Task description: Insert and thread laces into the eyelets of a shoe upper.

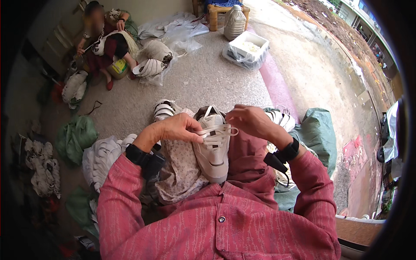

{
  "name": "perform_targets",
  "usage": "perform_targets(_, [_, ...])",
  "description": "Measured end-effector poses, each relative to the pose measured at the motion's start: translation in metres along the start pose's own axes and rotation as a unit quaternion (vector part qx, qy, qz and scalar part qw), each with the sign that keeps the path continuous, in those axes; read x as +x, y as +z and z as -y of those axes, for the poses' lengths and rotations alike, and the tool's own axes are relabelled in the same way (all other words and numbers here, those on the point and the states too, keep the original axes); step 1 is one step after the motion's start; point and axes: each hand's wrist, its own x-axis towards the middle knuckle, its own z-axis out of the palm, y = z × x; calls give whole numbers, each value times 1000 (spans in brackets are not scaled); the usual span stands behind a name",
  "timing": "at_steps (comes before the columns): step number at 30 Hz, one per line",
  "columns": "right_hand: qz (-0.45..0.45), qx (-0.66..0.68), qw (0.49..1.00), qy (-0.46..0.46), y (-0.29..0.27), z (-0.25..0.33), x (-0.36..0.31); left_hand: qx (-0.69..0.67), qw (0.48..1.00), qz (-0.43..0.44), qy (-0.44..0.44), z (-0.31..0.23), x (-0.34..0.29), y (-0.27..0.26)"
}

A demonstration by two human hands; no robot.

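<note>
A white sneaker [214, 151] lies between my thighs, its heel toward the far side unclear but its opening and tongue [212, 122] in view. White shoelace [216, 128] crosses the upper and bends into a loop at its right side. My left hand [182, 128] is at the shoe's left edge, thumb and fingers pinched on the lace. Just right of the shoe, my right hand [251, 122] is raised with curled, closed fingers. What those fingertips hold, if anything, is hidden.
White shoes [104, 158] are piled at my left, and others [279, 119] sit by green sacks [318, 134] at my right. Across the floor, another person [106, 43] sits handling a pale shoe. A white foam box [248, 45] and a large plastic bottle [234, 24] stand ahead.
</note>
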Motion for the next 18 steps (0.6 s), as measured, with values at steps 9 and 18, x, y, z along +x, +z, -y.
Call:
perform_targets(9, [161,97,982,14,5,-3,16,46,999,3,-11,3,-1,-3])
perform_targets(18, [261,-71,962,26,-26,20,20,100,995,9,4,4,1,-6])
